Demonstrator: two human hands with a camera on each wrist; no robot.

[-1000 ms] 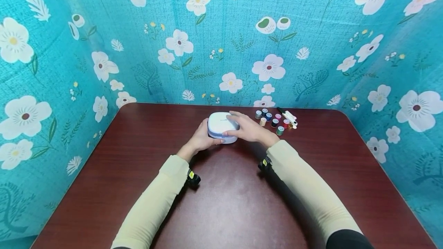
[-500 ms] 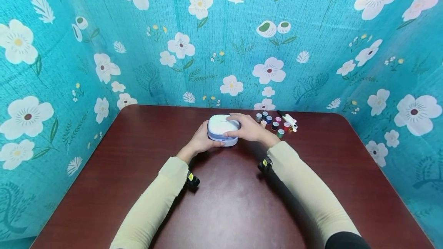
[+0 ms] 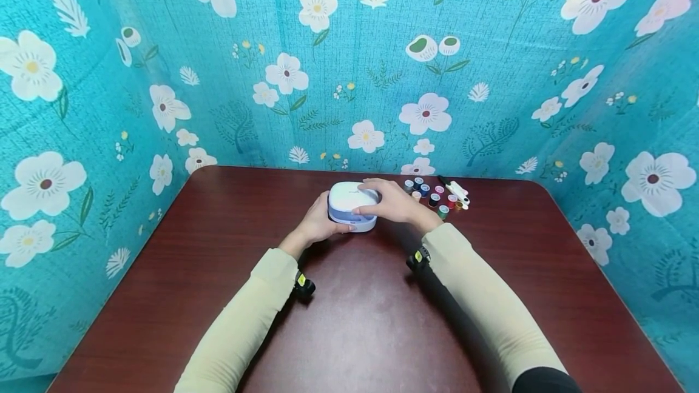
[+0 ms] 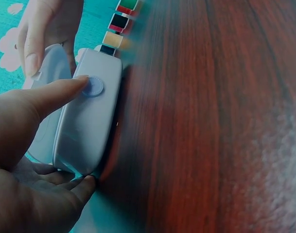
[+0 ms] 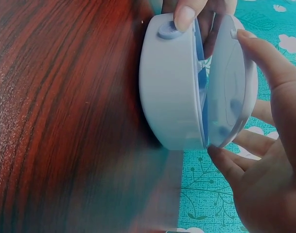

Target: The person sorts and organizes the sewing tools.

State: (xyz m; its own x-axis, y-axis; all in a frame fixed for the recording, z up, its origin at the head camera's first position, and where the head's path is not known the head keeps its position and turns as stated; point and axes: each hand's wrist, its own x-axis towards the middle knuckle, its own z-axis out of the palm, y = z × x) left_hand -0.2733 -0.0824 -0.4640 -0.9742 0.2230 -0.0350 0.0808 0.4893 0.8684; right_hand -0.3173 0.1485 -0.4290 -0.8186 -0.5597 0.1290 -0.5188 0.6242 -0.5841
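Observation:
A rounded white and pale blue box (image 3: pixel 345 198) stands at the middle back of the table between both hands. My left hand (image 3: pixel 317 221) holds its base, fingers at the far side. The left thumb lies at a round blue button (image 4: pixel 93 86) on the front. My right hand (image 3: pixel 394 204) grips the lid (image 5: pixel 228 87), thumb at its front edge and fingers behind and at the side. The lid is tilted up from the base (image 5: pixel 169 92), leaving a gap along the front. What lies inside the box is mostly hidden.
Several small thread spools (image 3: pixel 434 200) in different colours stand on the table (image 3: pixel 349 308) right of the box. Beside them lie a white item (image 3: pixel 460 193) and a dark one, too small to tell. A floral turquoise cloth (image 3: pixel 338 77) hangs behind the table.
The lid has risen a little from the base, and the gap at the front is wider. Both hands have kept their holds. The head view has shifted slightly.

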